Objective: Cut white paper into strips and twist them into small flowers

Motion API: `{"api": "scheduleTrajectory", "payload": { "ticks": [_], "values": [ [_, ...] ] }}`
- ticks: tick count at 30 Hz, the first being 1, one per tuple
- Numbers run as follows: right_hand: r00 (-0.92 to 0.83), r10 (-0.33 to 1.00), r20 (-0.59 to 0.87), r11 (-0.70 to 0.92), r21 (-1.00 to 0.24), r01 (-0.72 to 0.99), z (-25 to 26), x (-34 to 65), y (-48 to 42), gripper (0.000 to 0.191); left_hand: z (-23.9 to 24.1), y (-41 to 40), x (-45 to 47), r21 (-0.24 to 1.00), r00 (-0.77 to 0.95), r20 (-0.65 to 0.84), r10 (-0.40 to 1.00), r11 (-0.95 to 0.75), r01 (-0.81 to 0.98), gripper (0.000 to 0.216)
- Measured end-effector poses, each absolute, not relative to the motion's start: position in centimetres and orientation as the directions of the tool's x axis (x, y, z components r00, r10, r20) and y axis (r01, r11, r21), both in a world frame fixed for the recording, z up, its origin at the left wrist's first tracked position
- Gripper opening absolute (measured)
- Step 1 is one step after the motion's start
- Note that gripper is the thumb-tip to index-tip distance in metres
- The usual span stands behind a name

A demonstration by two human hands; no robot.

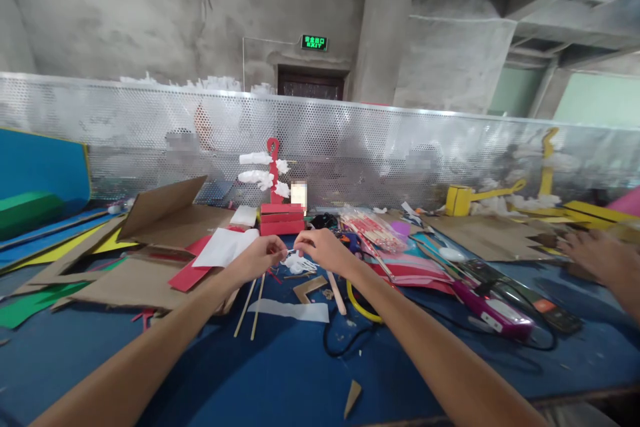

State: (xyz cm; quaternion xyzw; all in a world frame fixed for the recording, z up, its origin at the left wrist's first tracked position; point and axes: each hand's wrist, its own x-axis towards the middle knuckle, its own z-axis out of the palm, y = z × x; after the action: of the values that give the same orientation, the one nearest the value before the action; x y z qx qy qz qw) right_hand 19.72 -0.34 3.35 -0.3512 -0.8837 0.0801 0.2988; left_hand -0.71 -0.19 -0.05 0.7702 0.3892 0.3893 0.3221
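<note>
And it's close work just on the near side of the red box (283, 222), our flat-sided landmark! The left hand (263, 258) and the right hand (323, 248) are near each other but apart, fingertips of both pinched on a small white piece (291, 251), its exact shape too tiny to read. Right beneath, also on the box's near side, sprawls a fluffy, ragged white clump (300, 265). Rising behind the box, a slim red upright (273, 167) with a looped top, soft white tufts (257, 179) alongside! Left of the box: smooth white paper (225, 247) over stiff brown cardboard (135, 283). Nearer than the box come two slender wooden sticks (257, 307), a limp white strip (295, 310) and an L-shaped cardboard piece (307, 289). Far right of it, another person's blurred hand (595, 255); beyond it, perforated metal panelling (225, 147), shiny and dotted.
</note>
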Motion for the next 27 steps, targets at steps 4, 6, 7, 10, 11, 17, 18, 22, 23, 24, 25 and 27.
{"api": "scheduleTrajectory", "payload": {
  "ticks": [4,6,7,10,11,17,18,22,23,24,25,27],
  "values": [
    [-0.636,0.647,0.421,0.762,-0.328,0.558,3.5,19.8,-0.4,0.022,-0.6,0.1,-0.9,0.78,0.439,0.355,0.825,-0.521,0.348,0.015],
    [-0.662,0.639,0.391,0.769,-0.316,0.555,3.4,19.8,-0.5,0.022,-0.8,0.2,-1.0,0.777,0.454,0.348,0.82,-0.524,0.35,0.012],
    [-0.672,0.636,0.38,0.772,-0.314,0.553,3.4,19.8,-0.5,0.023,-0.8,0.2,-1.0,0.777,0.458,0.344,0.82,-0.522,0.352,0.012],
    [-0.669,0.641,0.376,0.767,-0.343,0.542,3.2,19.8,-0.6,0.018,-0.9,0.3,-1.1,0.777,0.459,0.337,0.822,-0.518,0.357,0.011],
    [-0.662,0.644,0.383,0.764,-0.356,0.537,3.2,19.8,-0.6,0.017,-0.8,0.2,-1.1,0.778,0.457,0.335,0.824,-0.516,0.359,0.012],
    [-0.657,0.594,0.465,0.801,-0.261,0.539,3.3,19.6,-0.7,0.007,-0.1,-0.5,-0.6,0.831,0.44,0.294,0.849,-0.454,0.321,0.02],
    [-0.655,0.58,0.484,0.807,-0.238,0.54,3.3,19.6,-0.6,0.006,0.0,-0.7,-0.5,0.846,0.439,0.283,0.853,-0.437,0.305,0.021],
    [-0.656,0.536,0.531,0.827,-0.176,0.534,3.3,19.6,-0.5,0.006,0.2,-0.9,-0.2,0.86,0.446,0.269,0.854,-0.421,0.287,0.023],
    [-0.659,0.529,0.534,0.831,-0.167,0.531,3.3,19.6,-0.5,0.006,0.2,-0.9,-0.2,0.854,0.446,0.277,0.851,-0.431,0.292,0.023],
    [-0.664,0.523,0.534,0.835,-0.162,0.526,3.2,19.6,-0.4,0.007,0.2,-0.9,-0.3,0.845,0.446,0.286,0.848,-0.443,0.299,0.022],
    [-0.67,0.518,0.532,0.838,-0.16,0.521,3.2,19.7,-0.3,0.008,0.1,-0.8,-0.4,0.836,0.449,0.294,0.844,-0.454,0.307,0.021],
    [-0.69,0.512,0.512,0.845,-0.155,0.511,3.1,19.8,-0.1,0.01,-0.1,-0.6,-0.6,0.816,0.464,0.301,0.833,-0.477,0.326,0.017]
  ]
}}
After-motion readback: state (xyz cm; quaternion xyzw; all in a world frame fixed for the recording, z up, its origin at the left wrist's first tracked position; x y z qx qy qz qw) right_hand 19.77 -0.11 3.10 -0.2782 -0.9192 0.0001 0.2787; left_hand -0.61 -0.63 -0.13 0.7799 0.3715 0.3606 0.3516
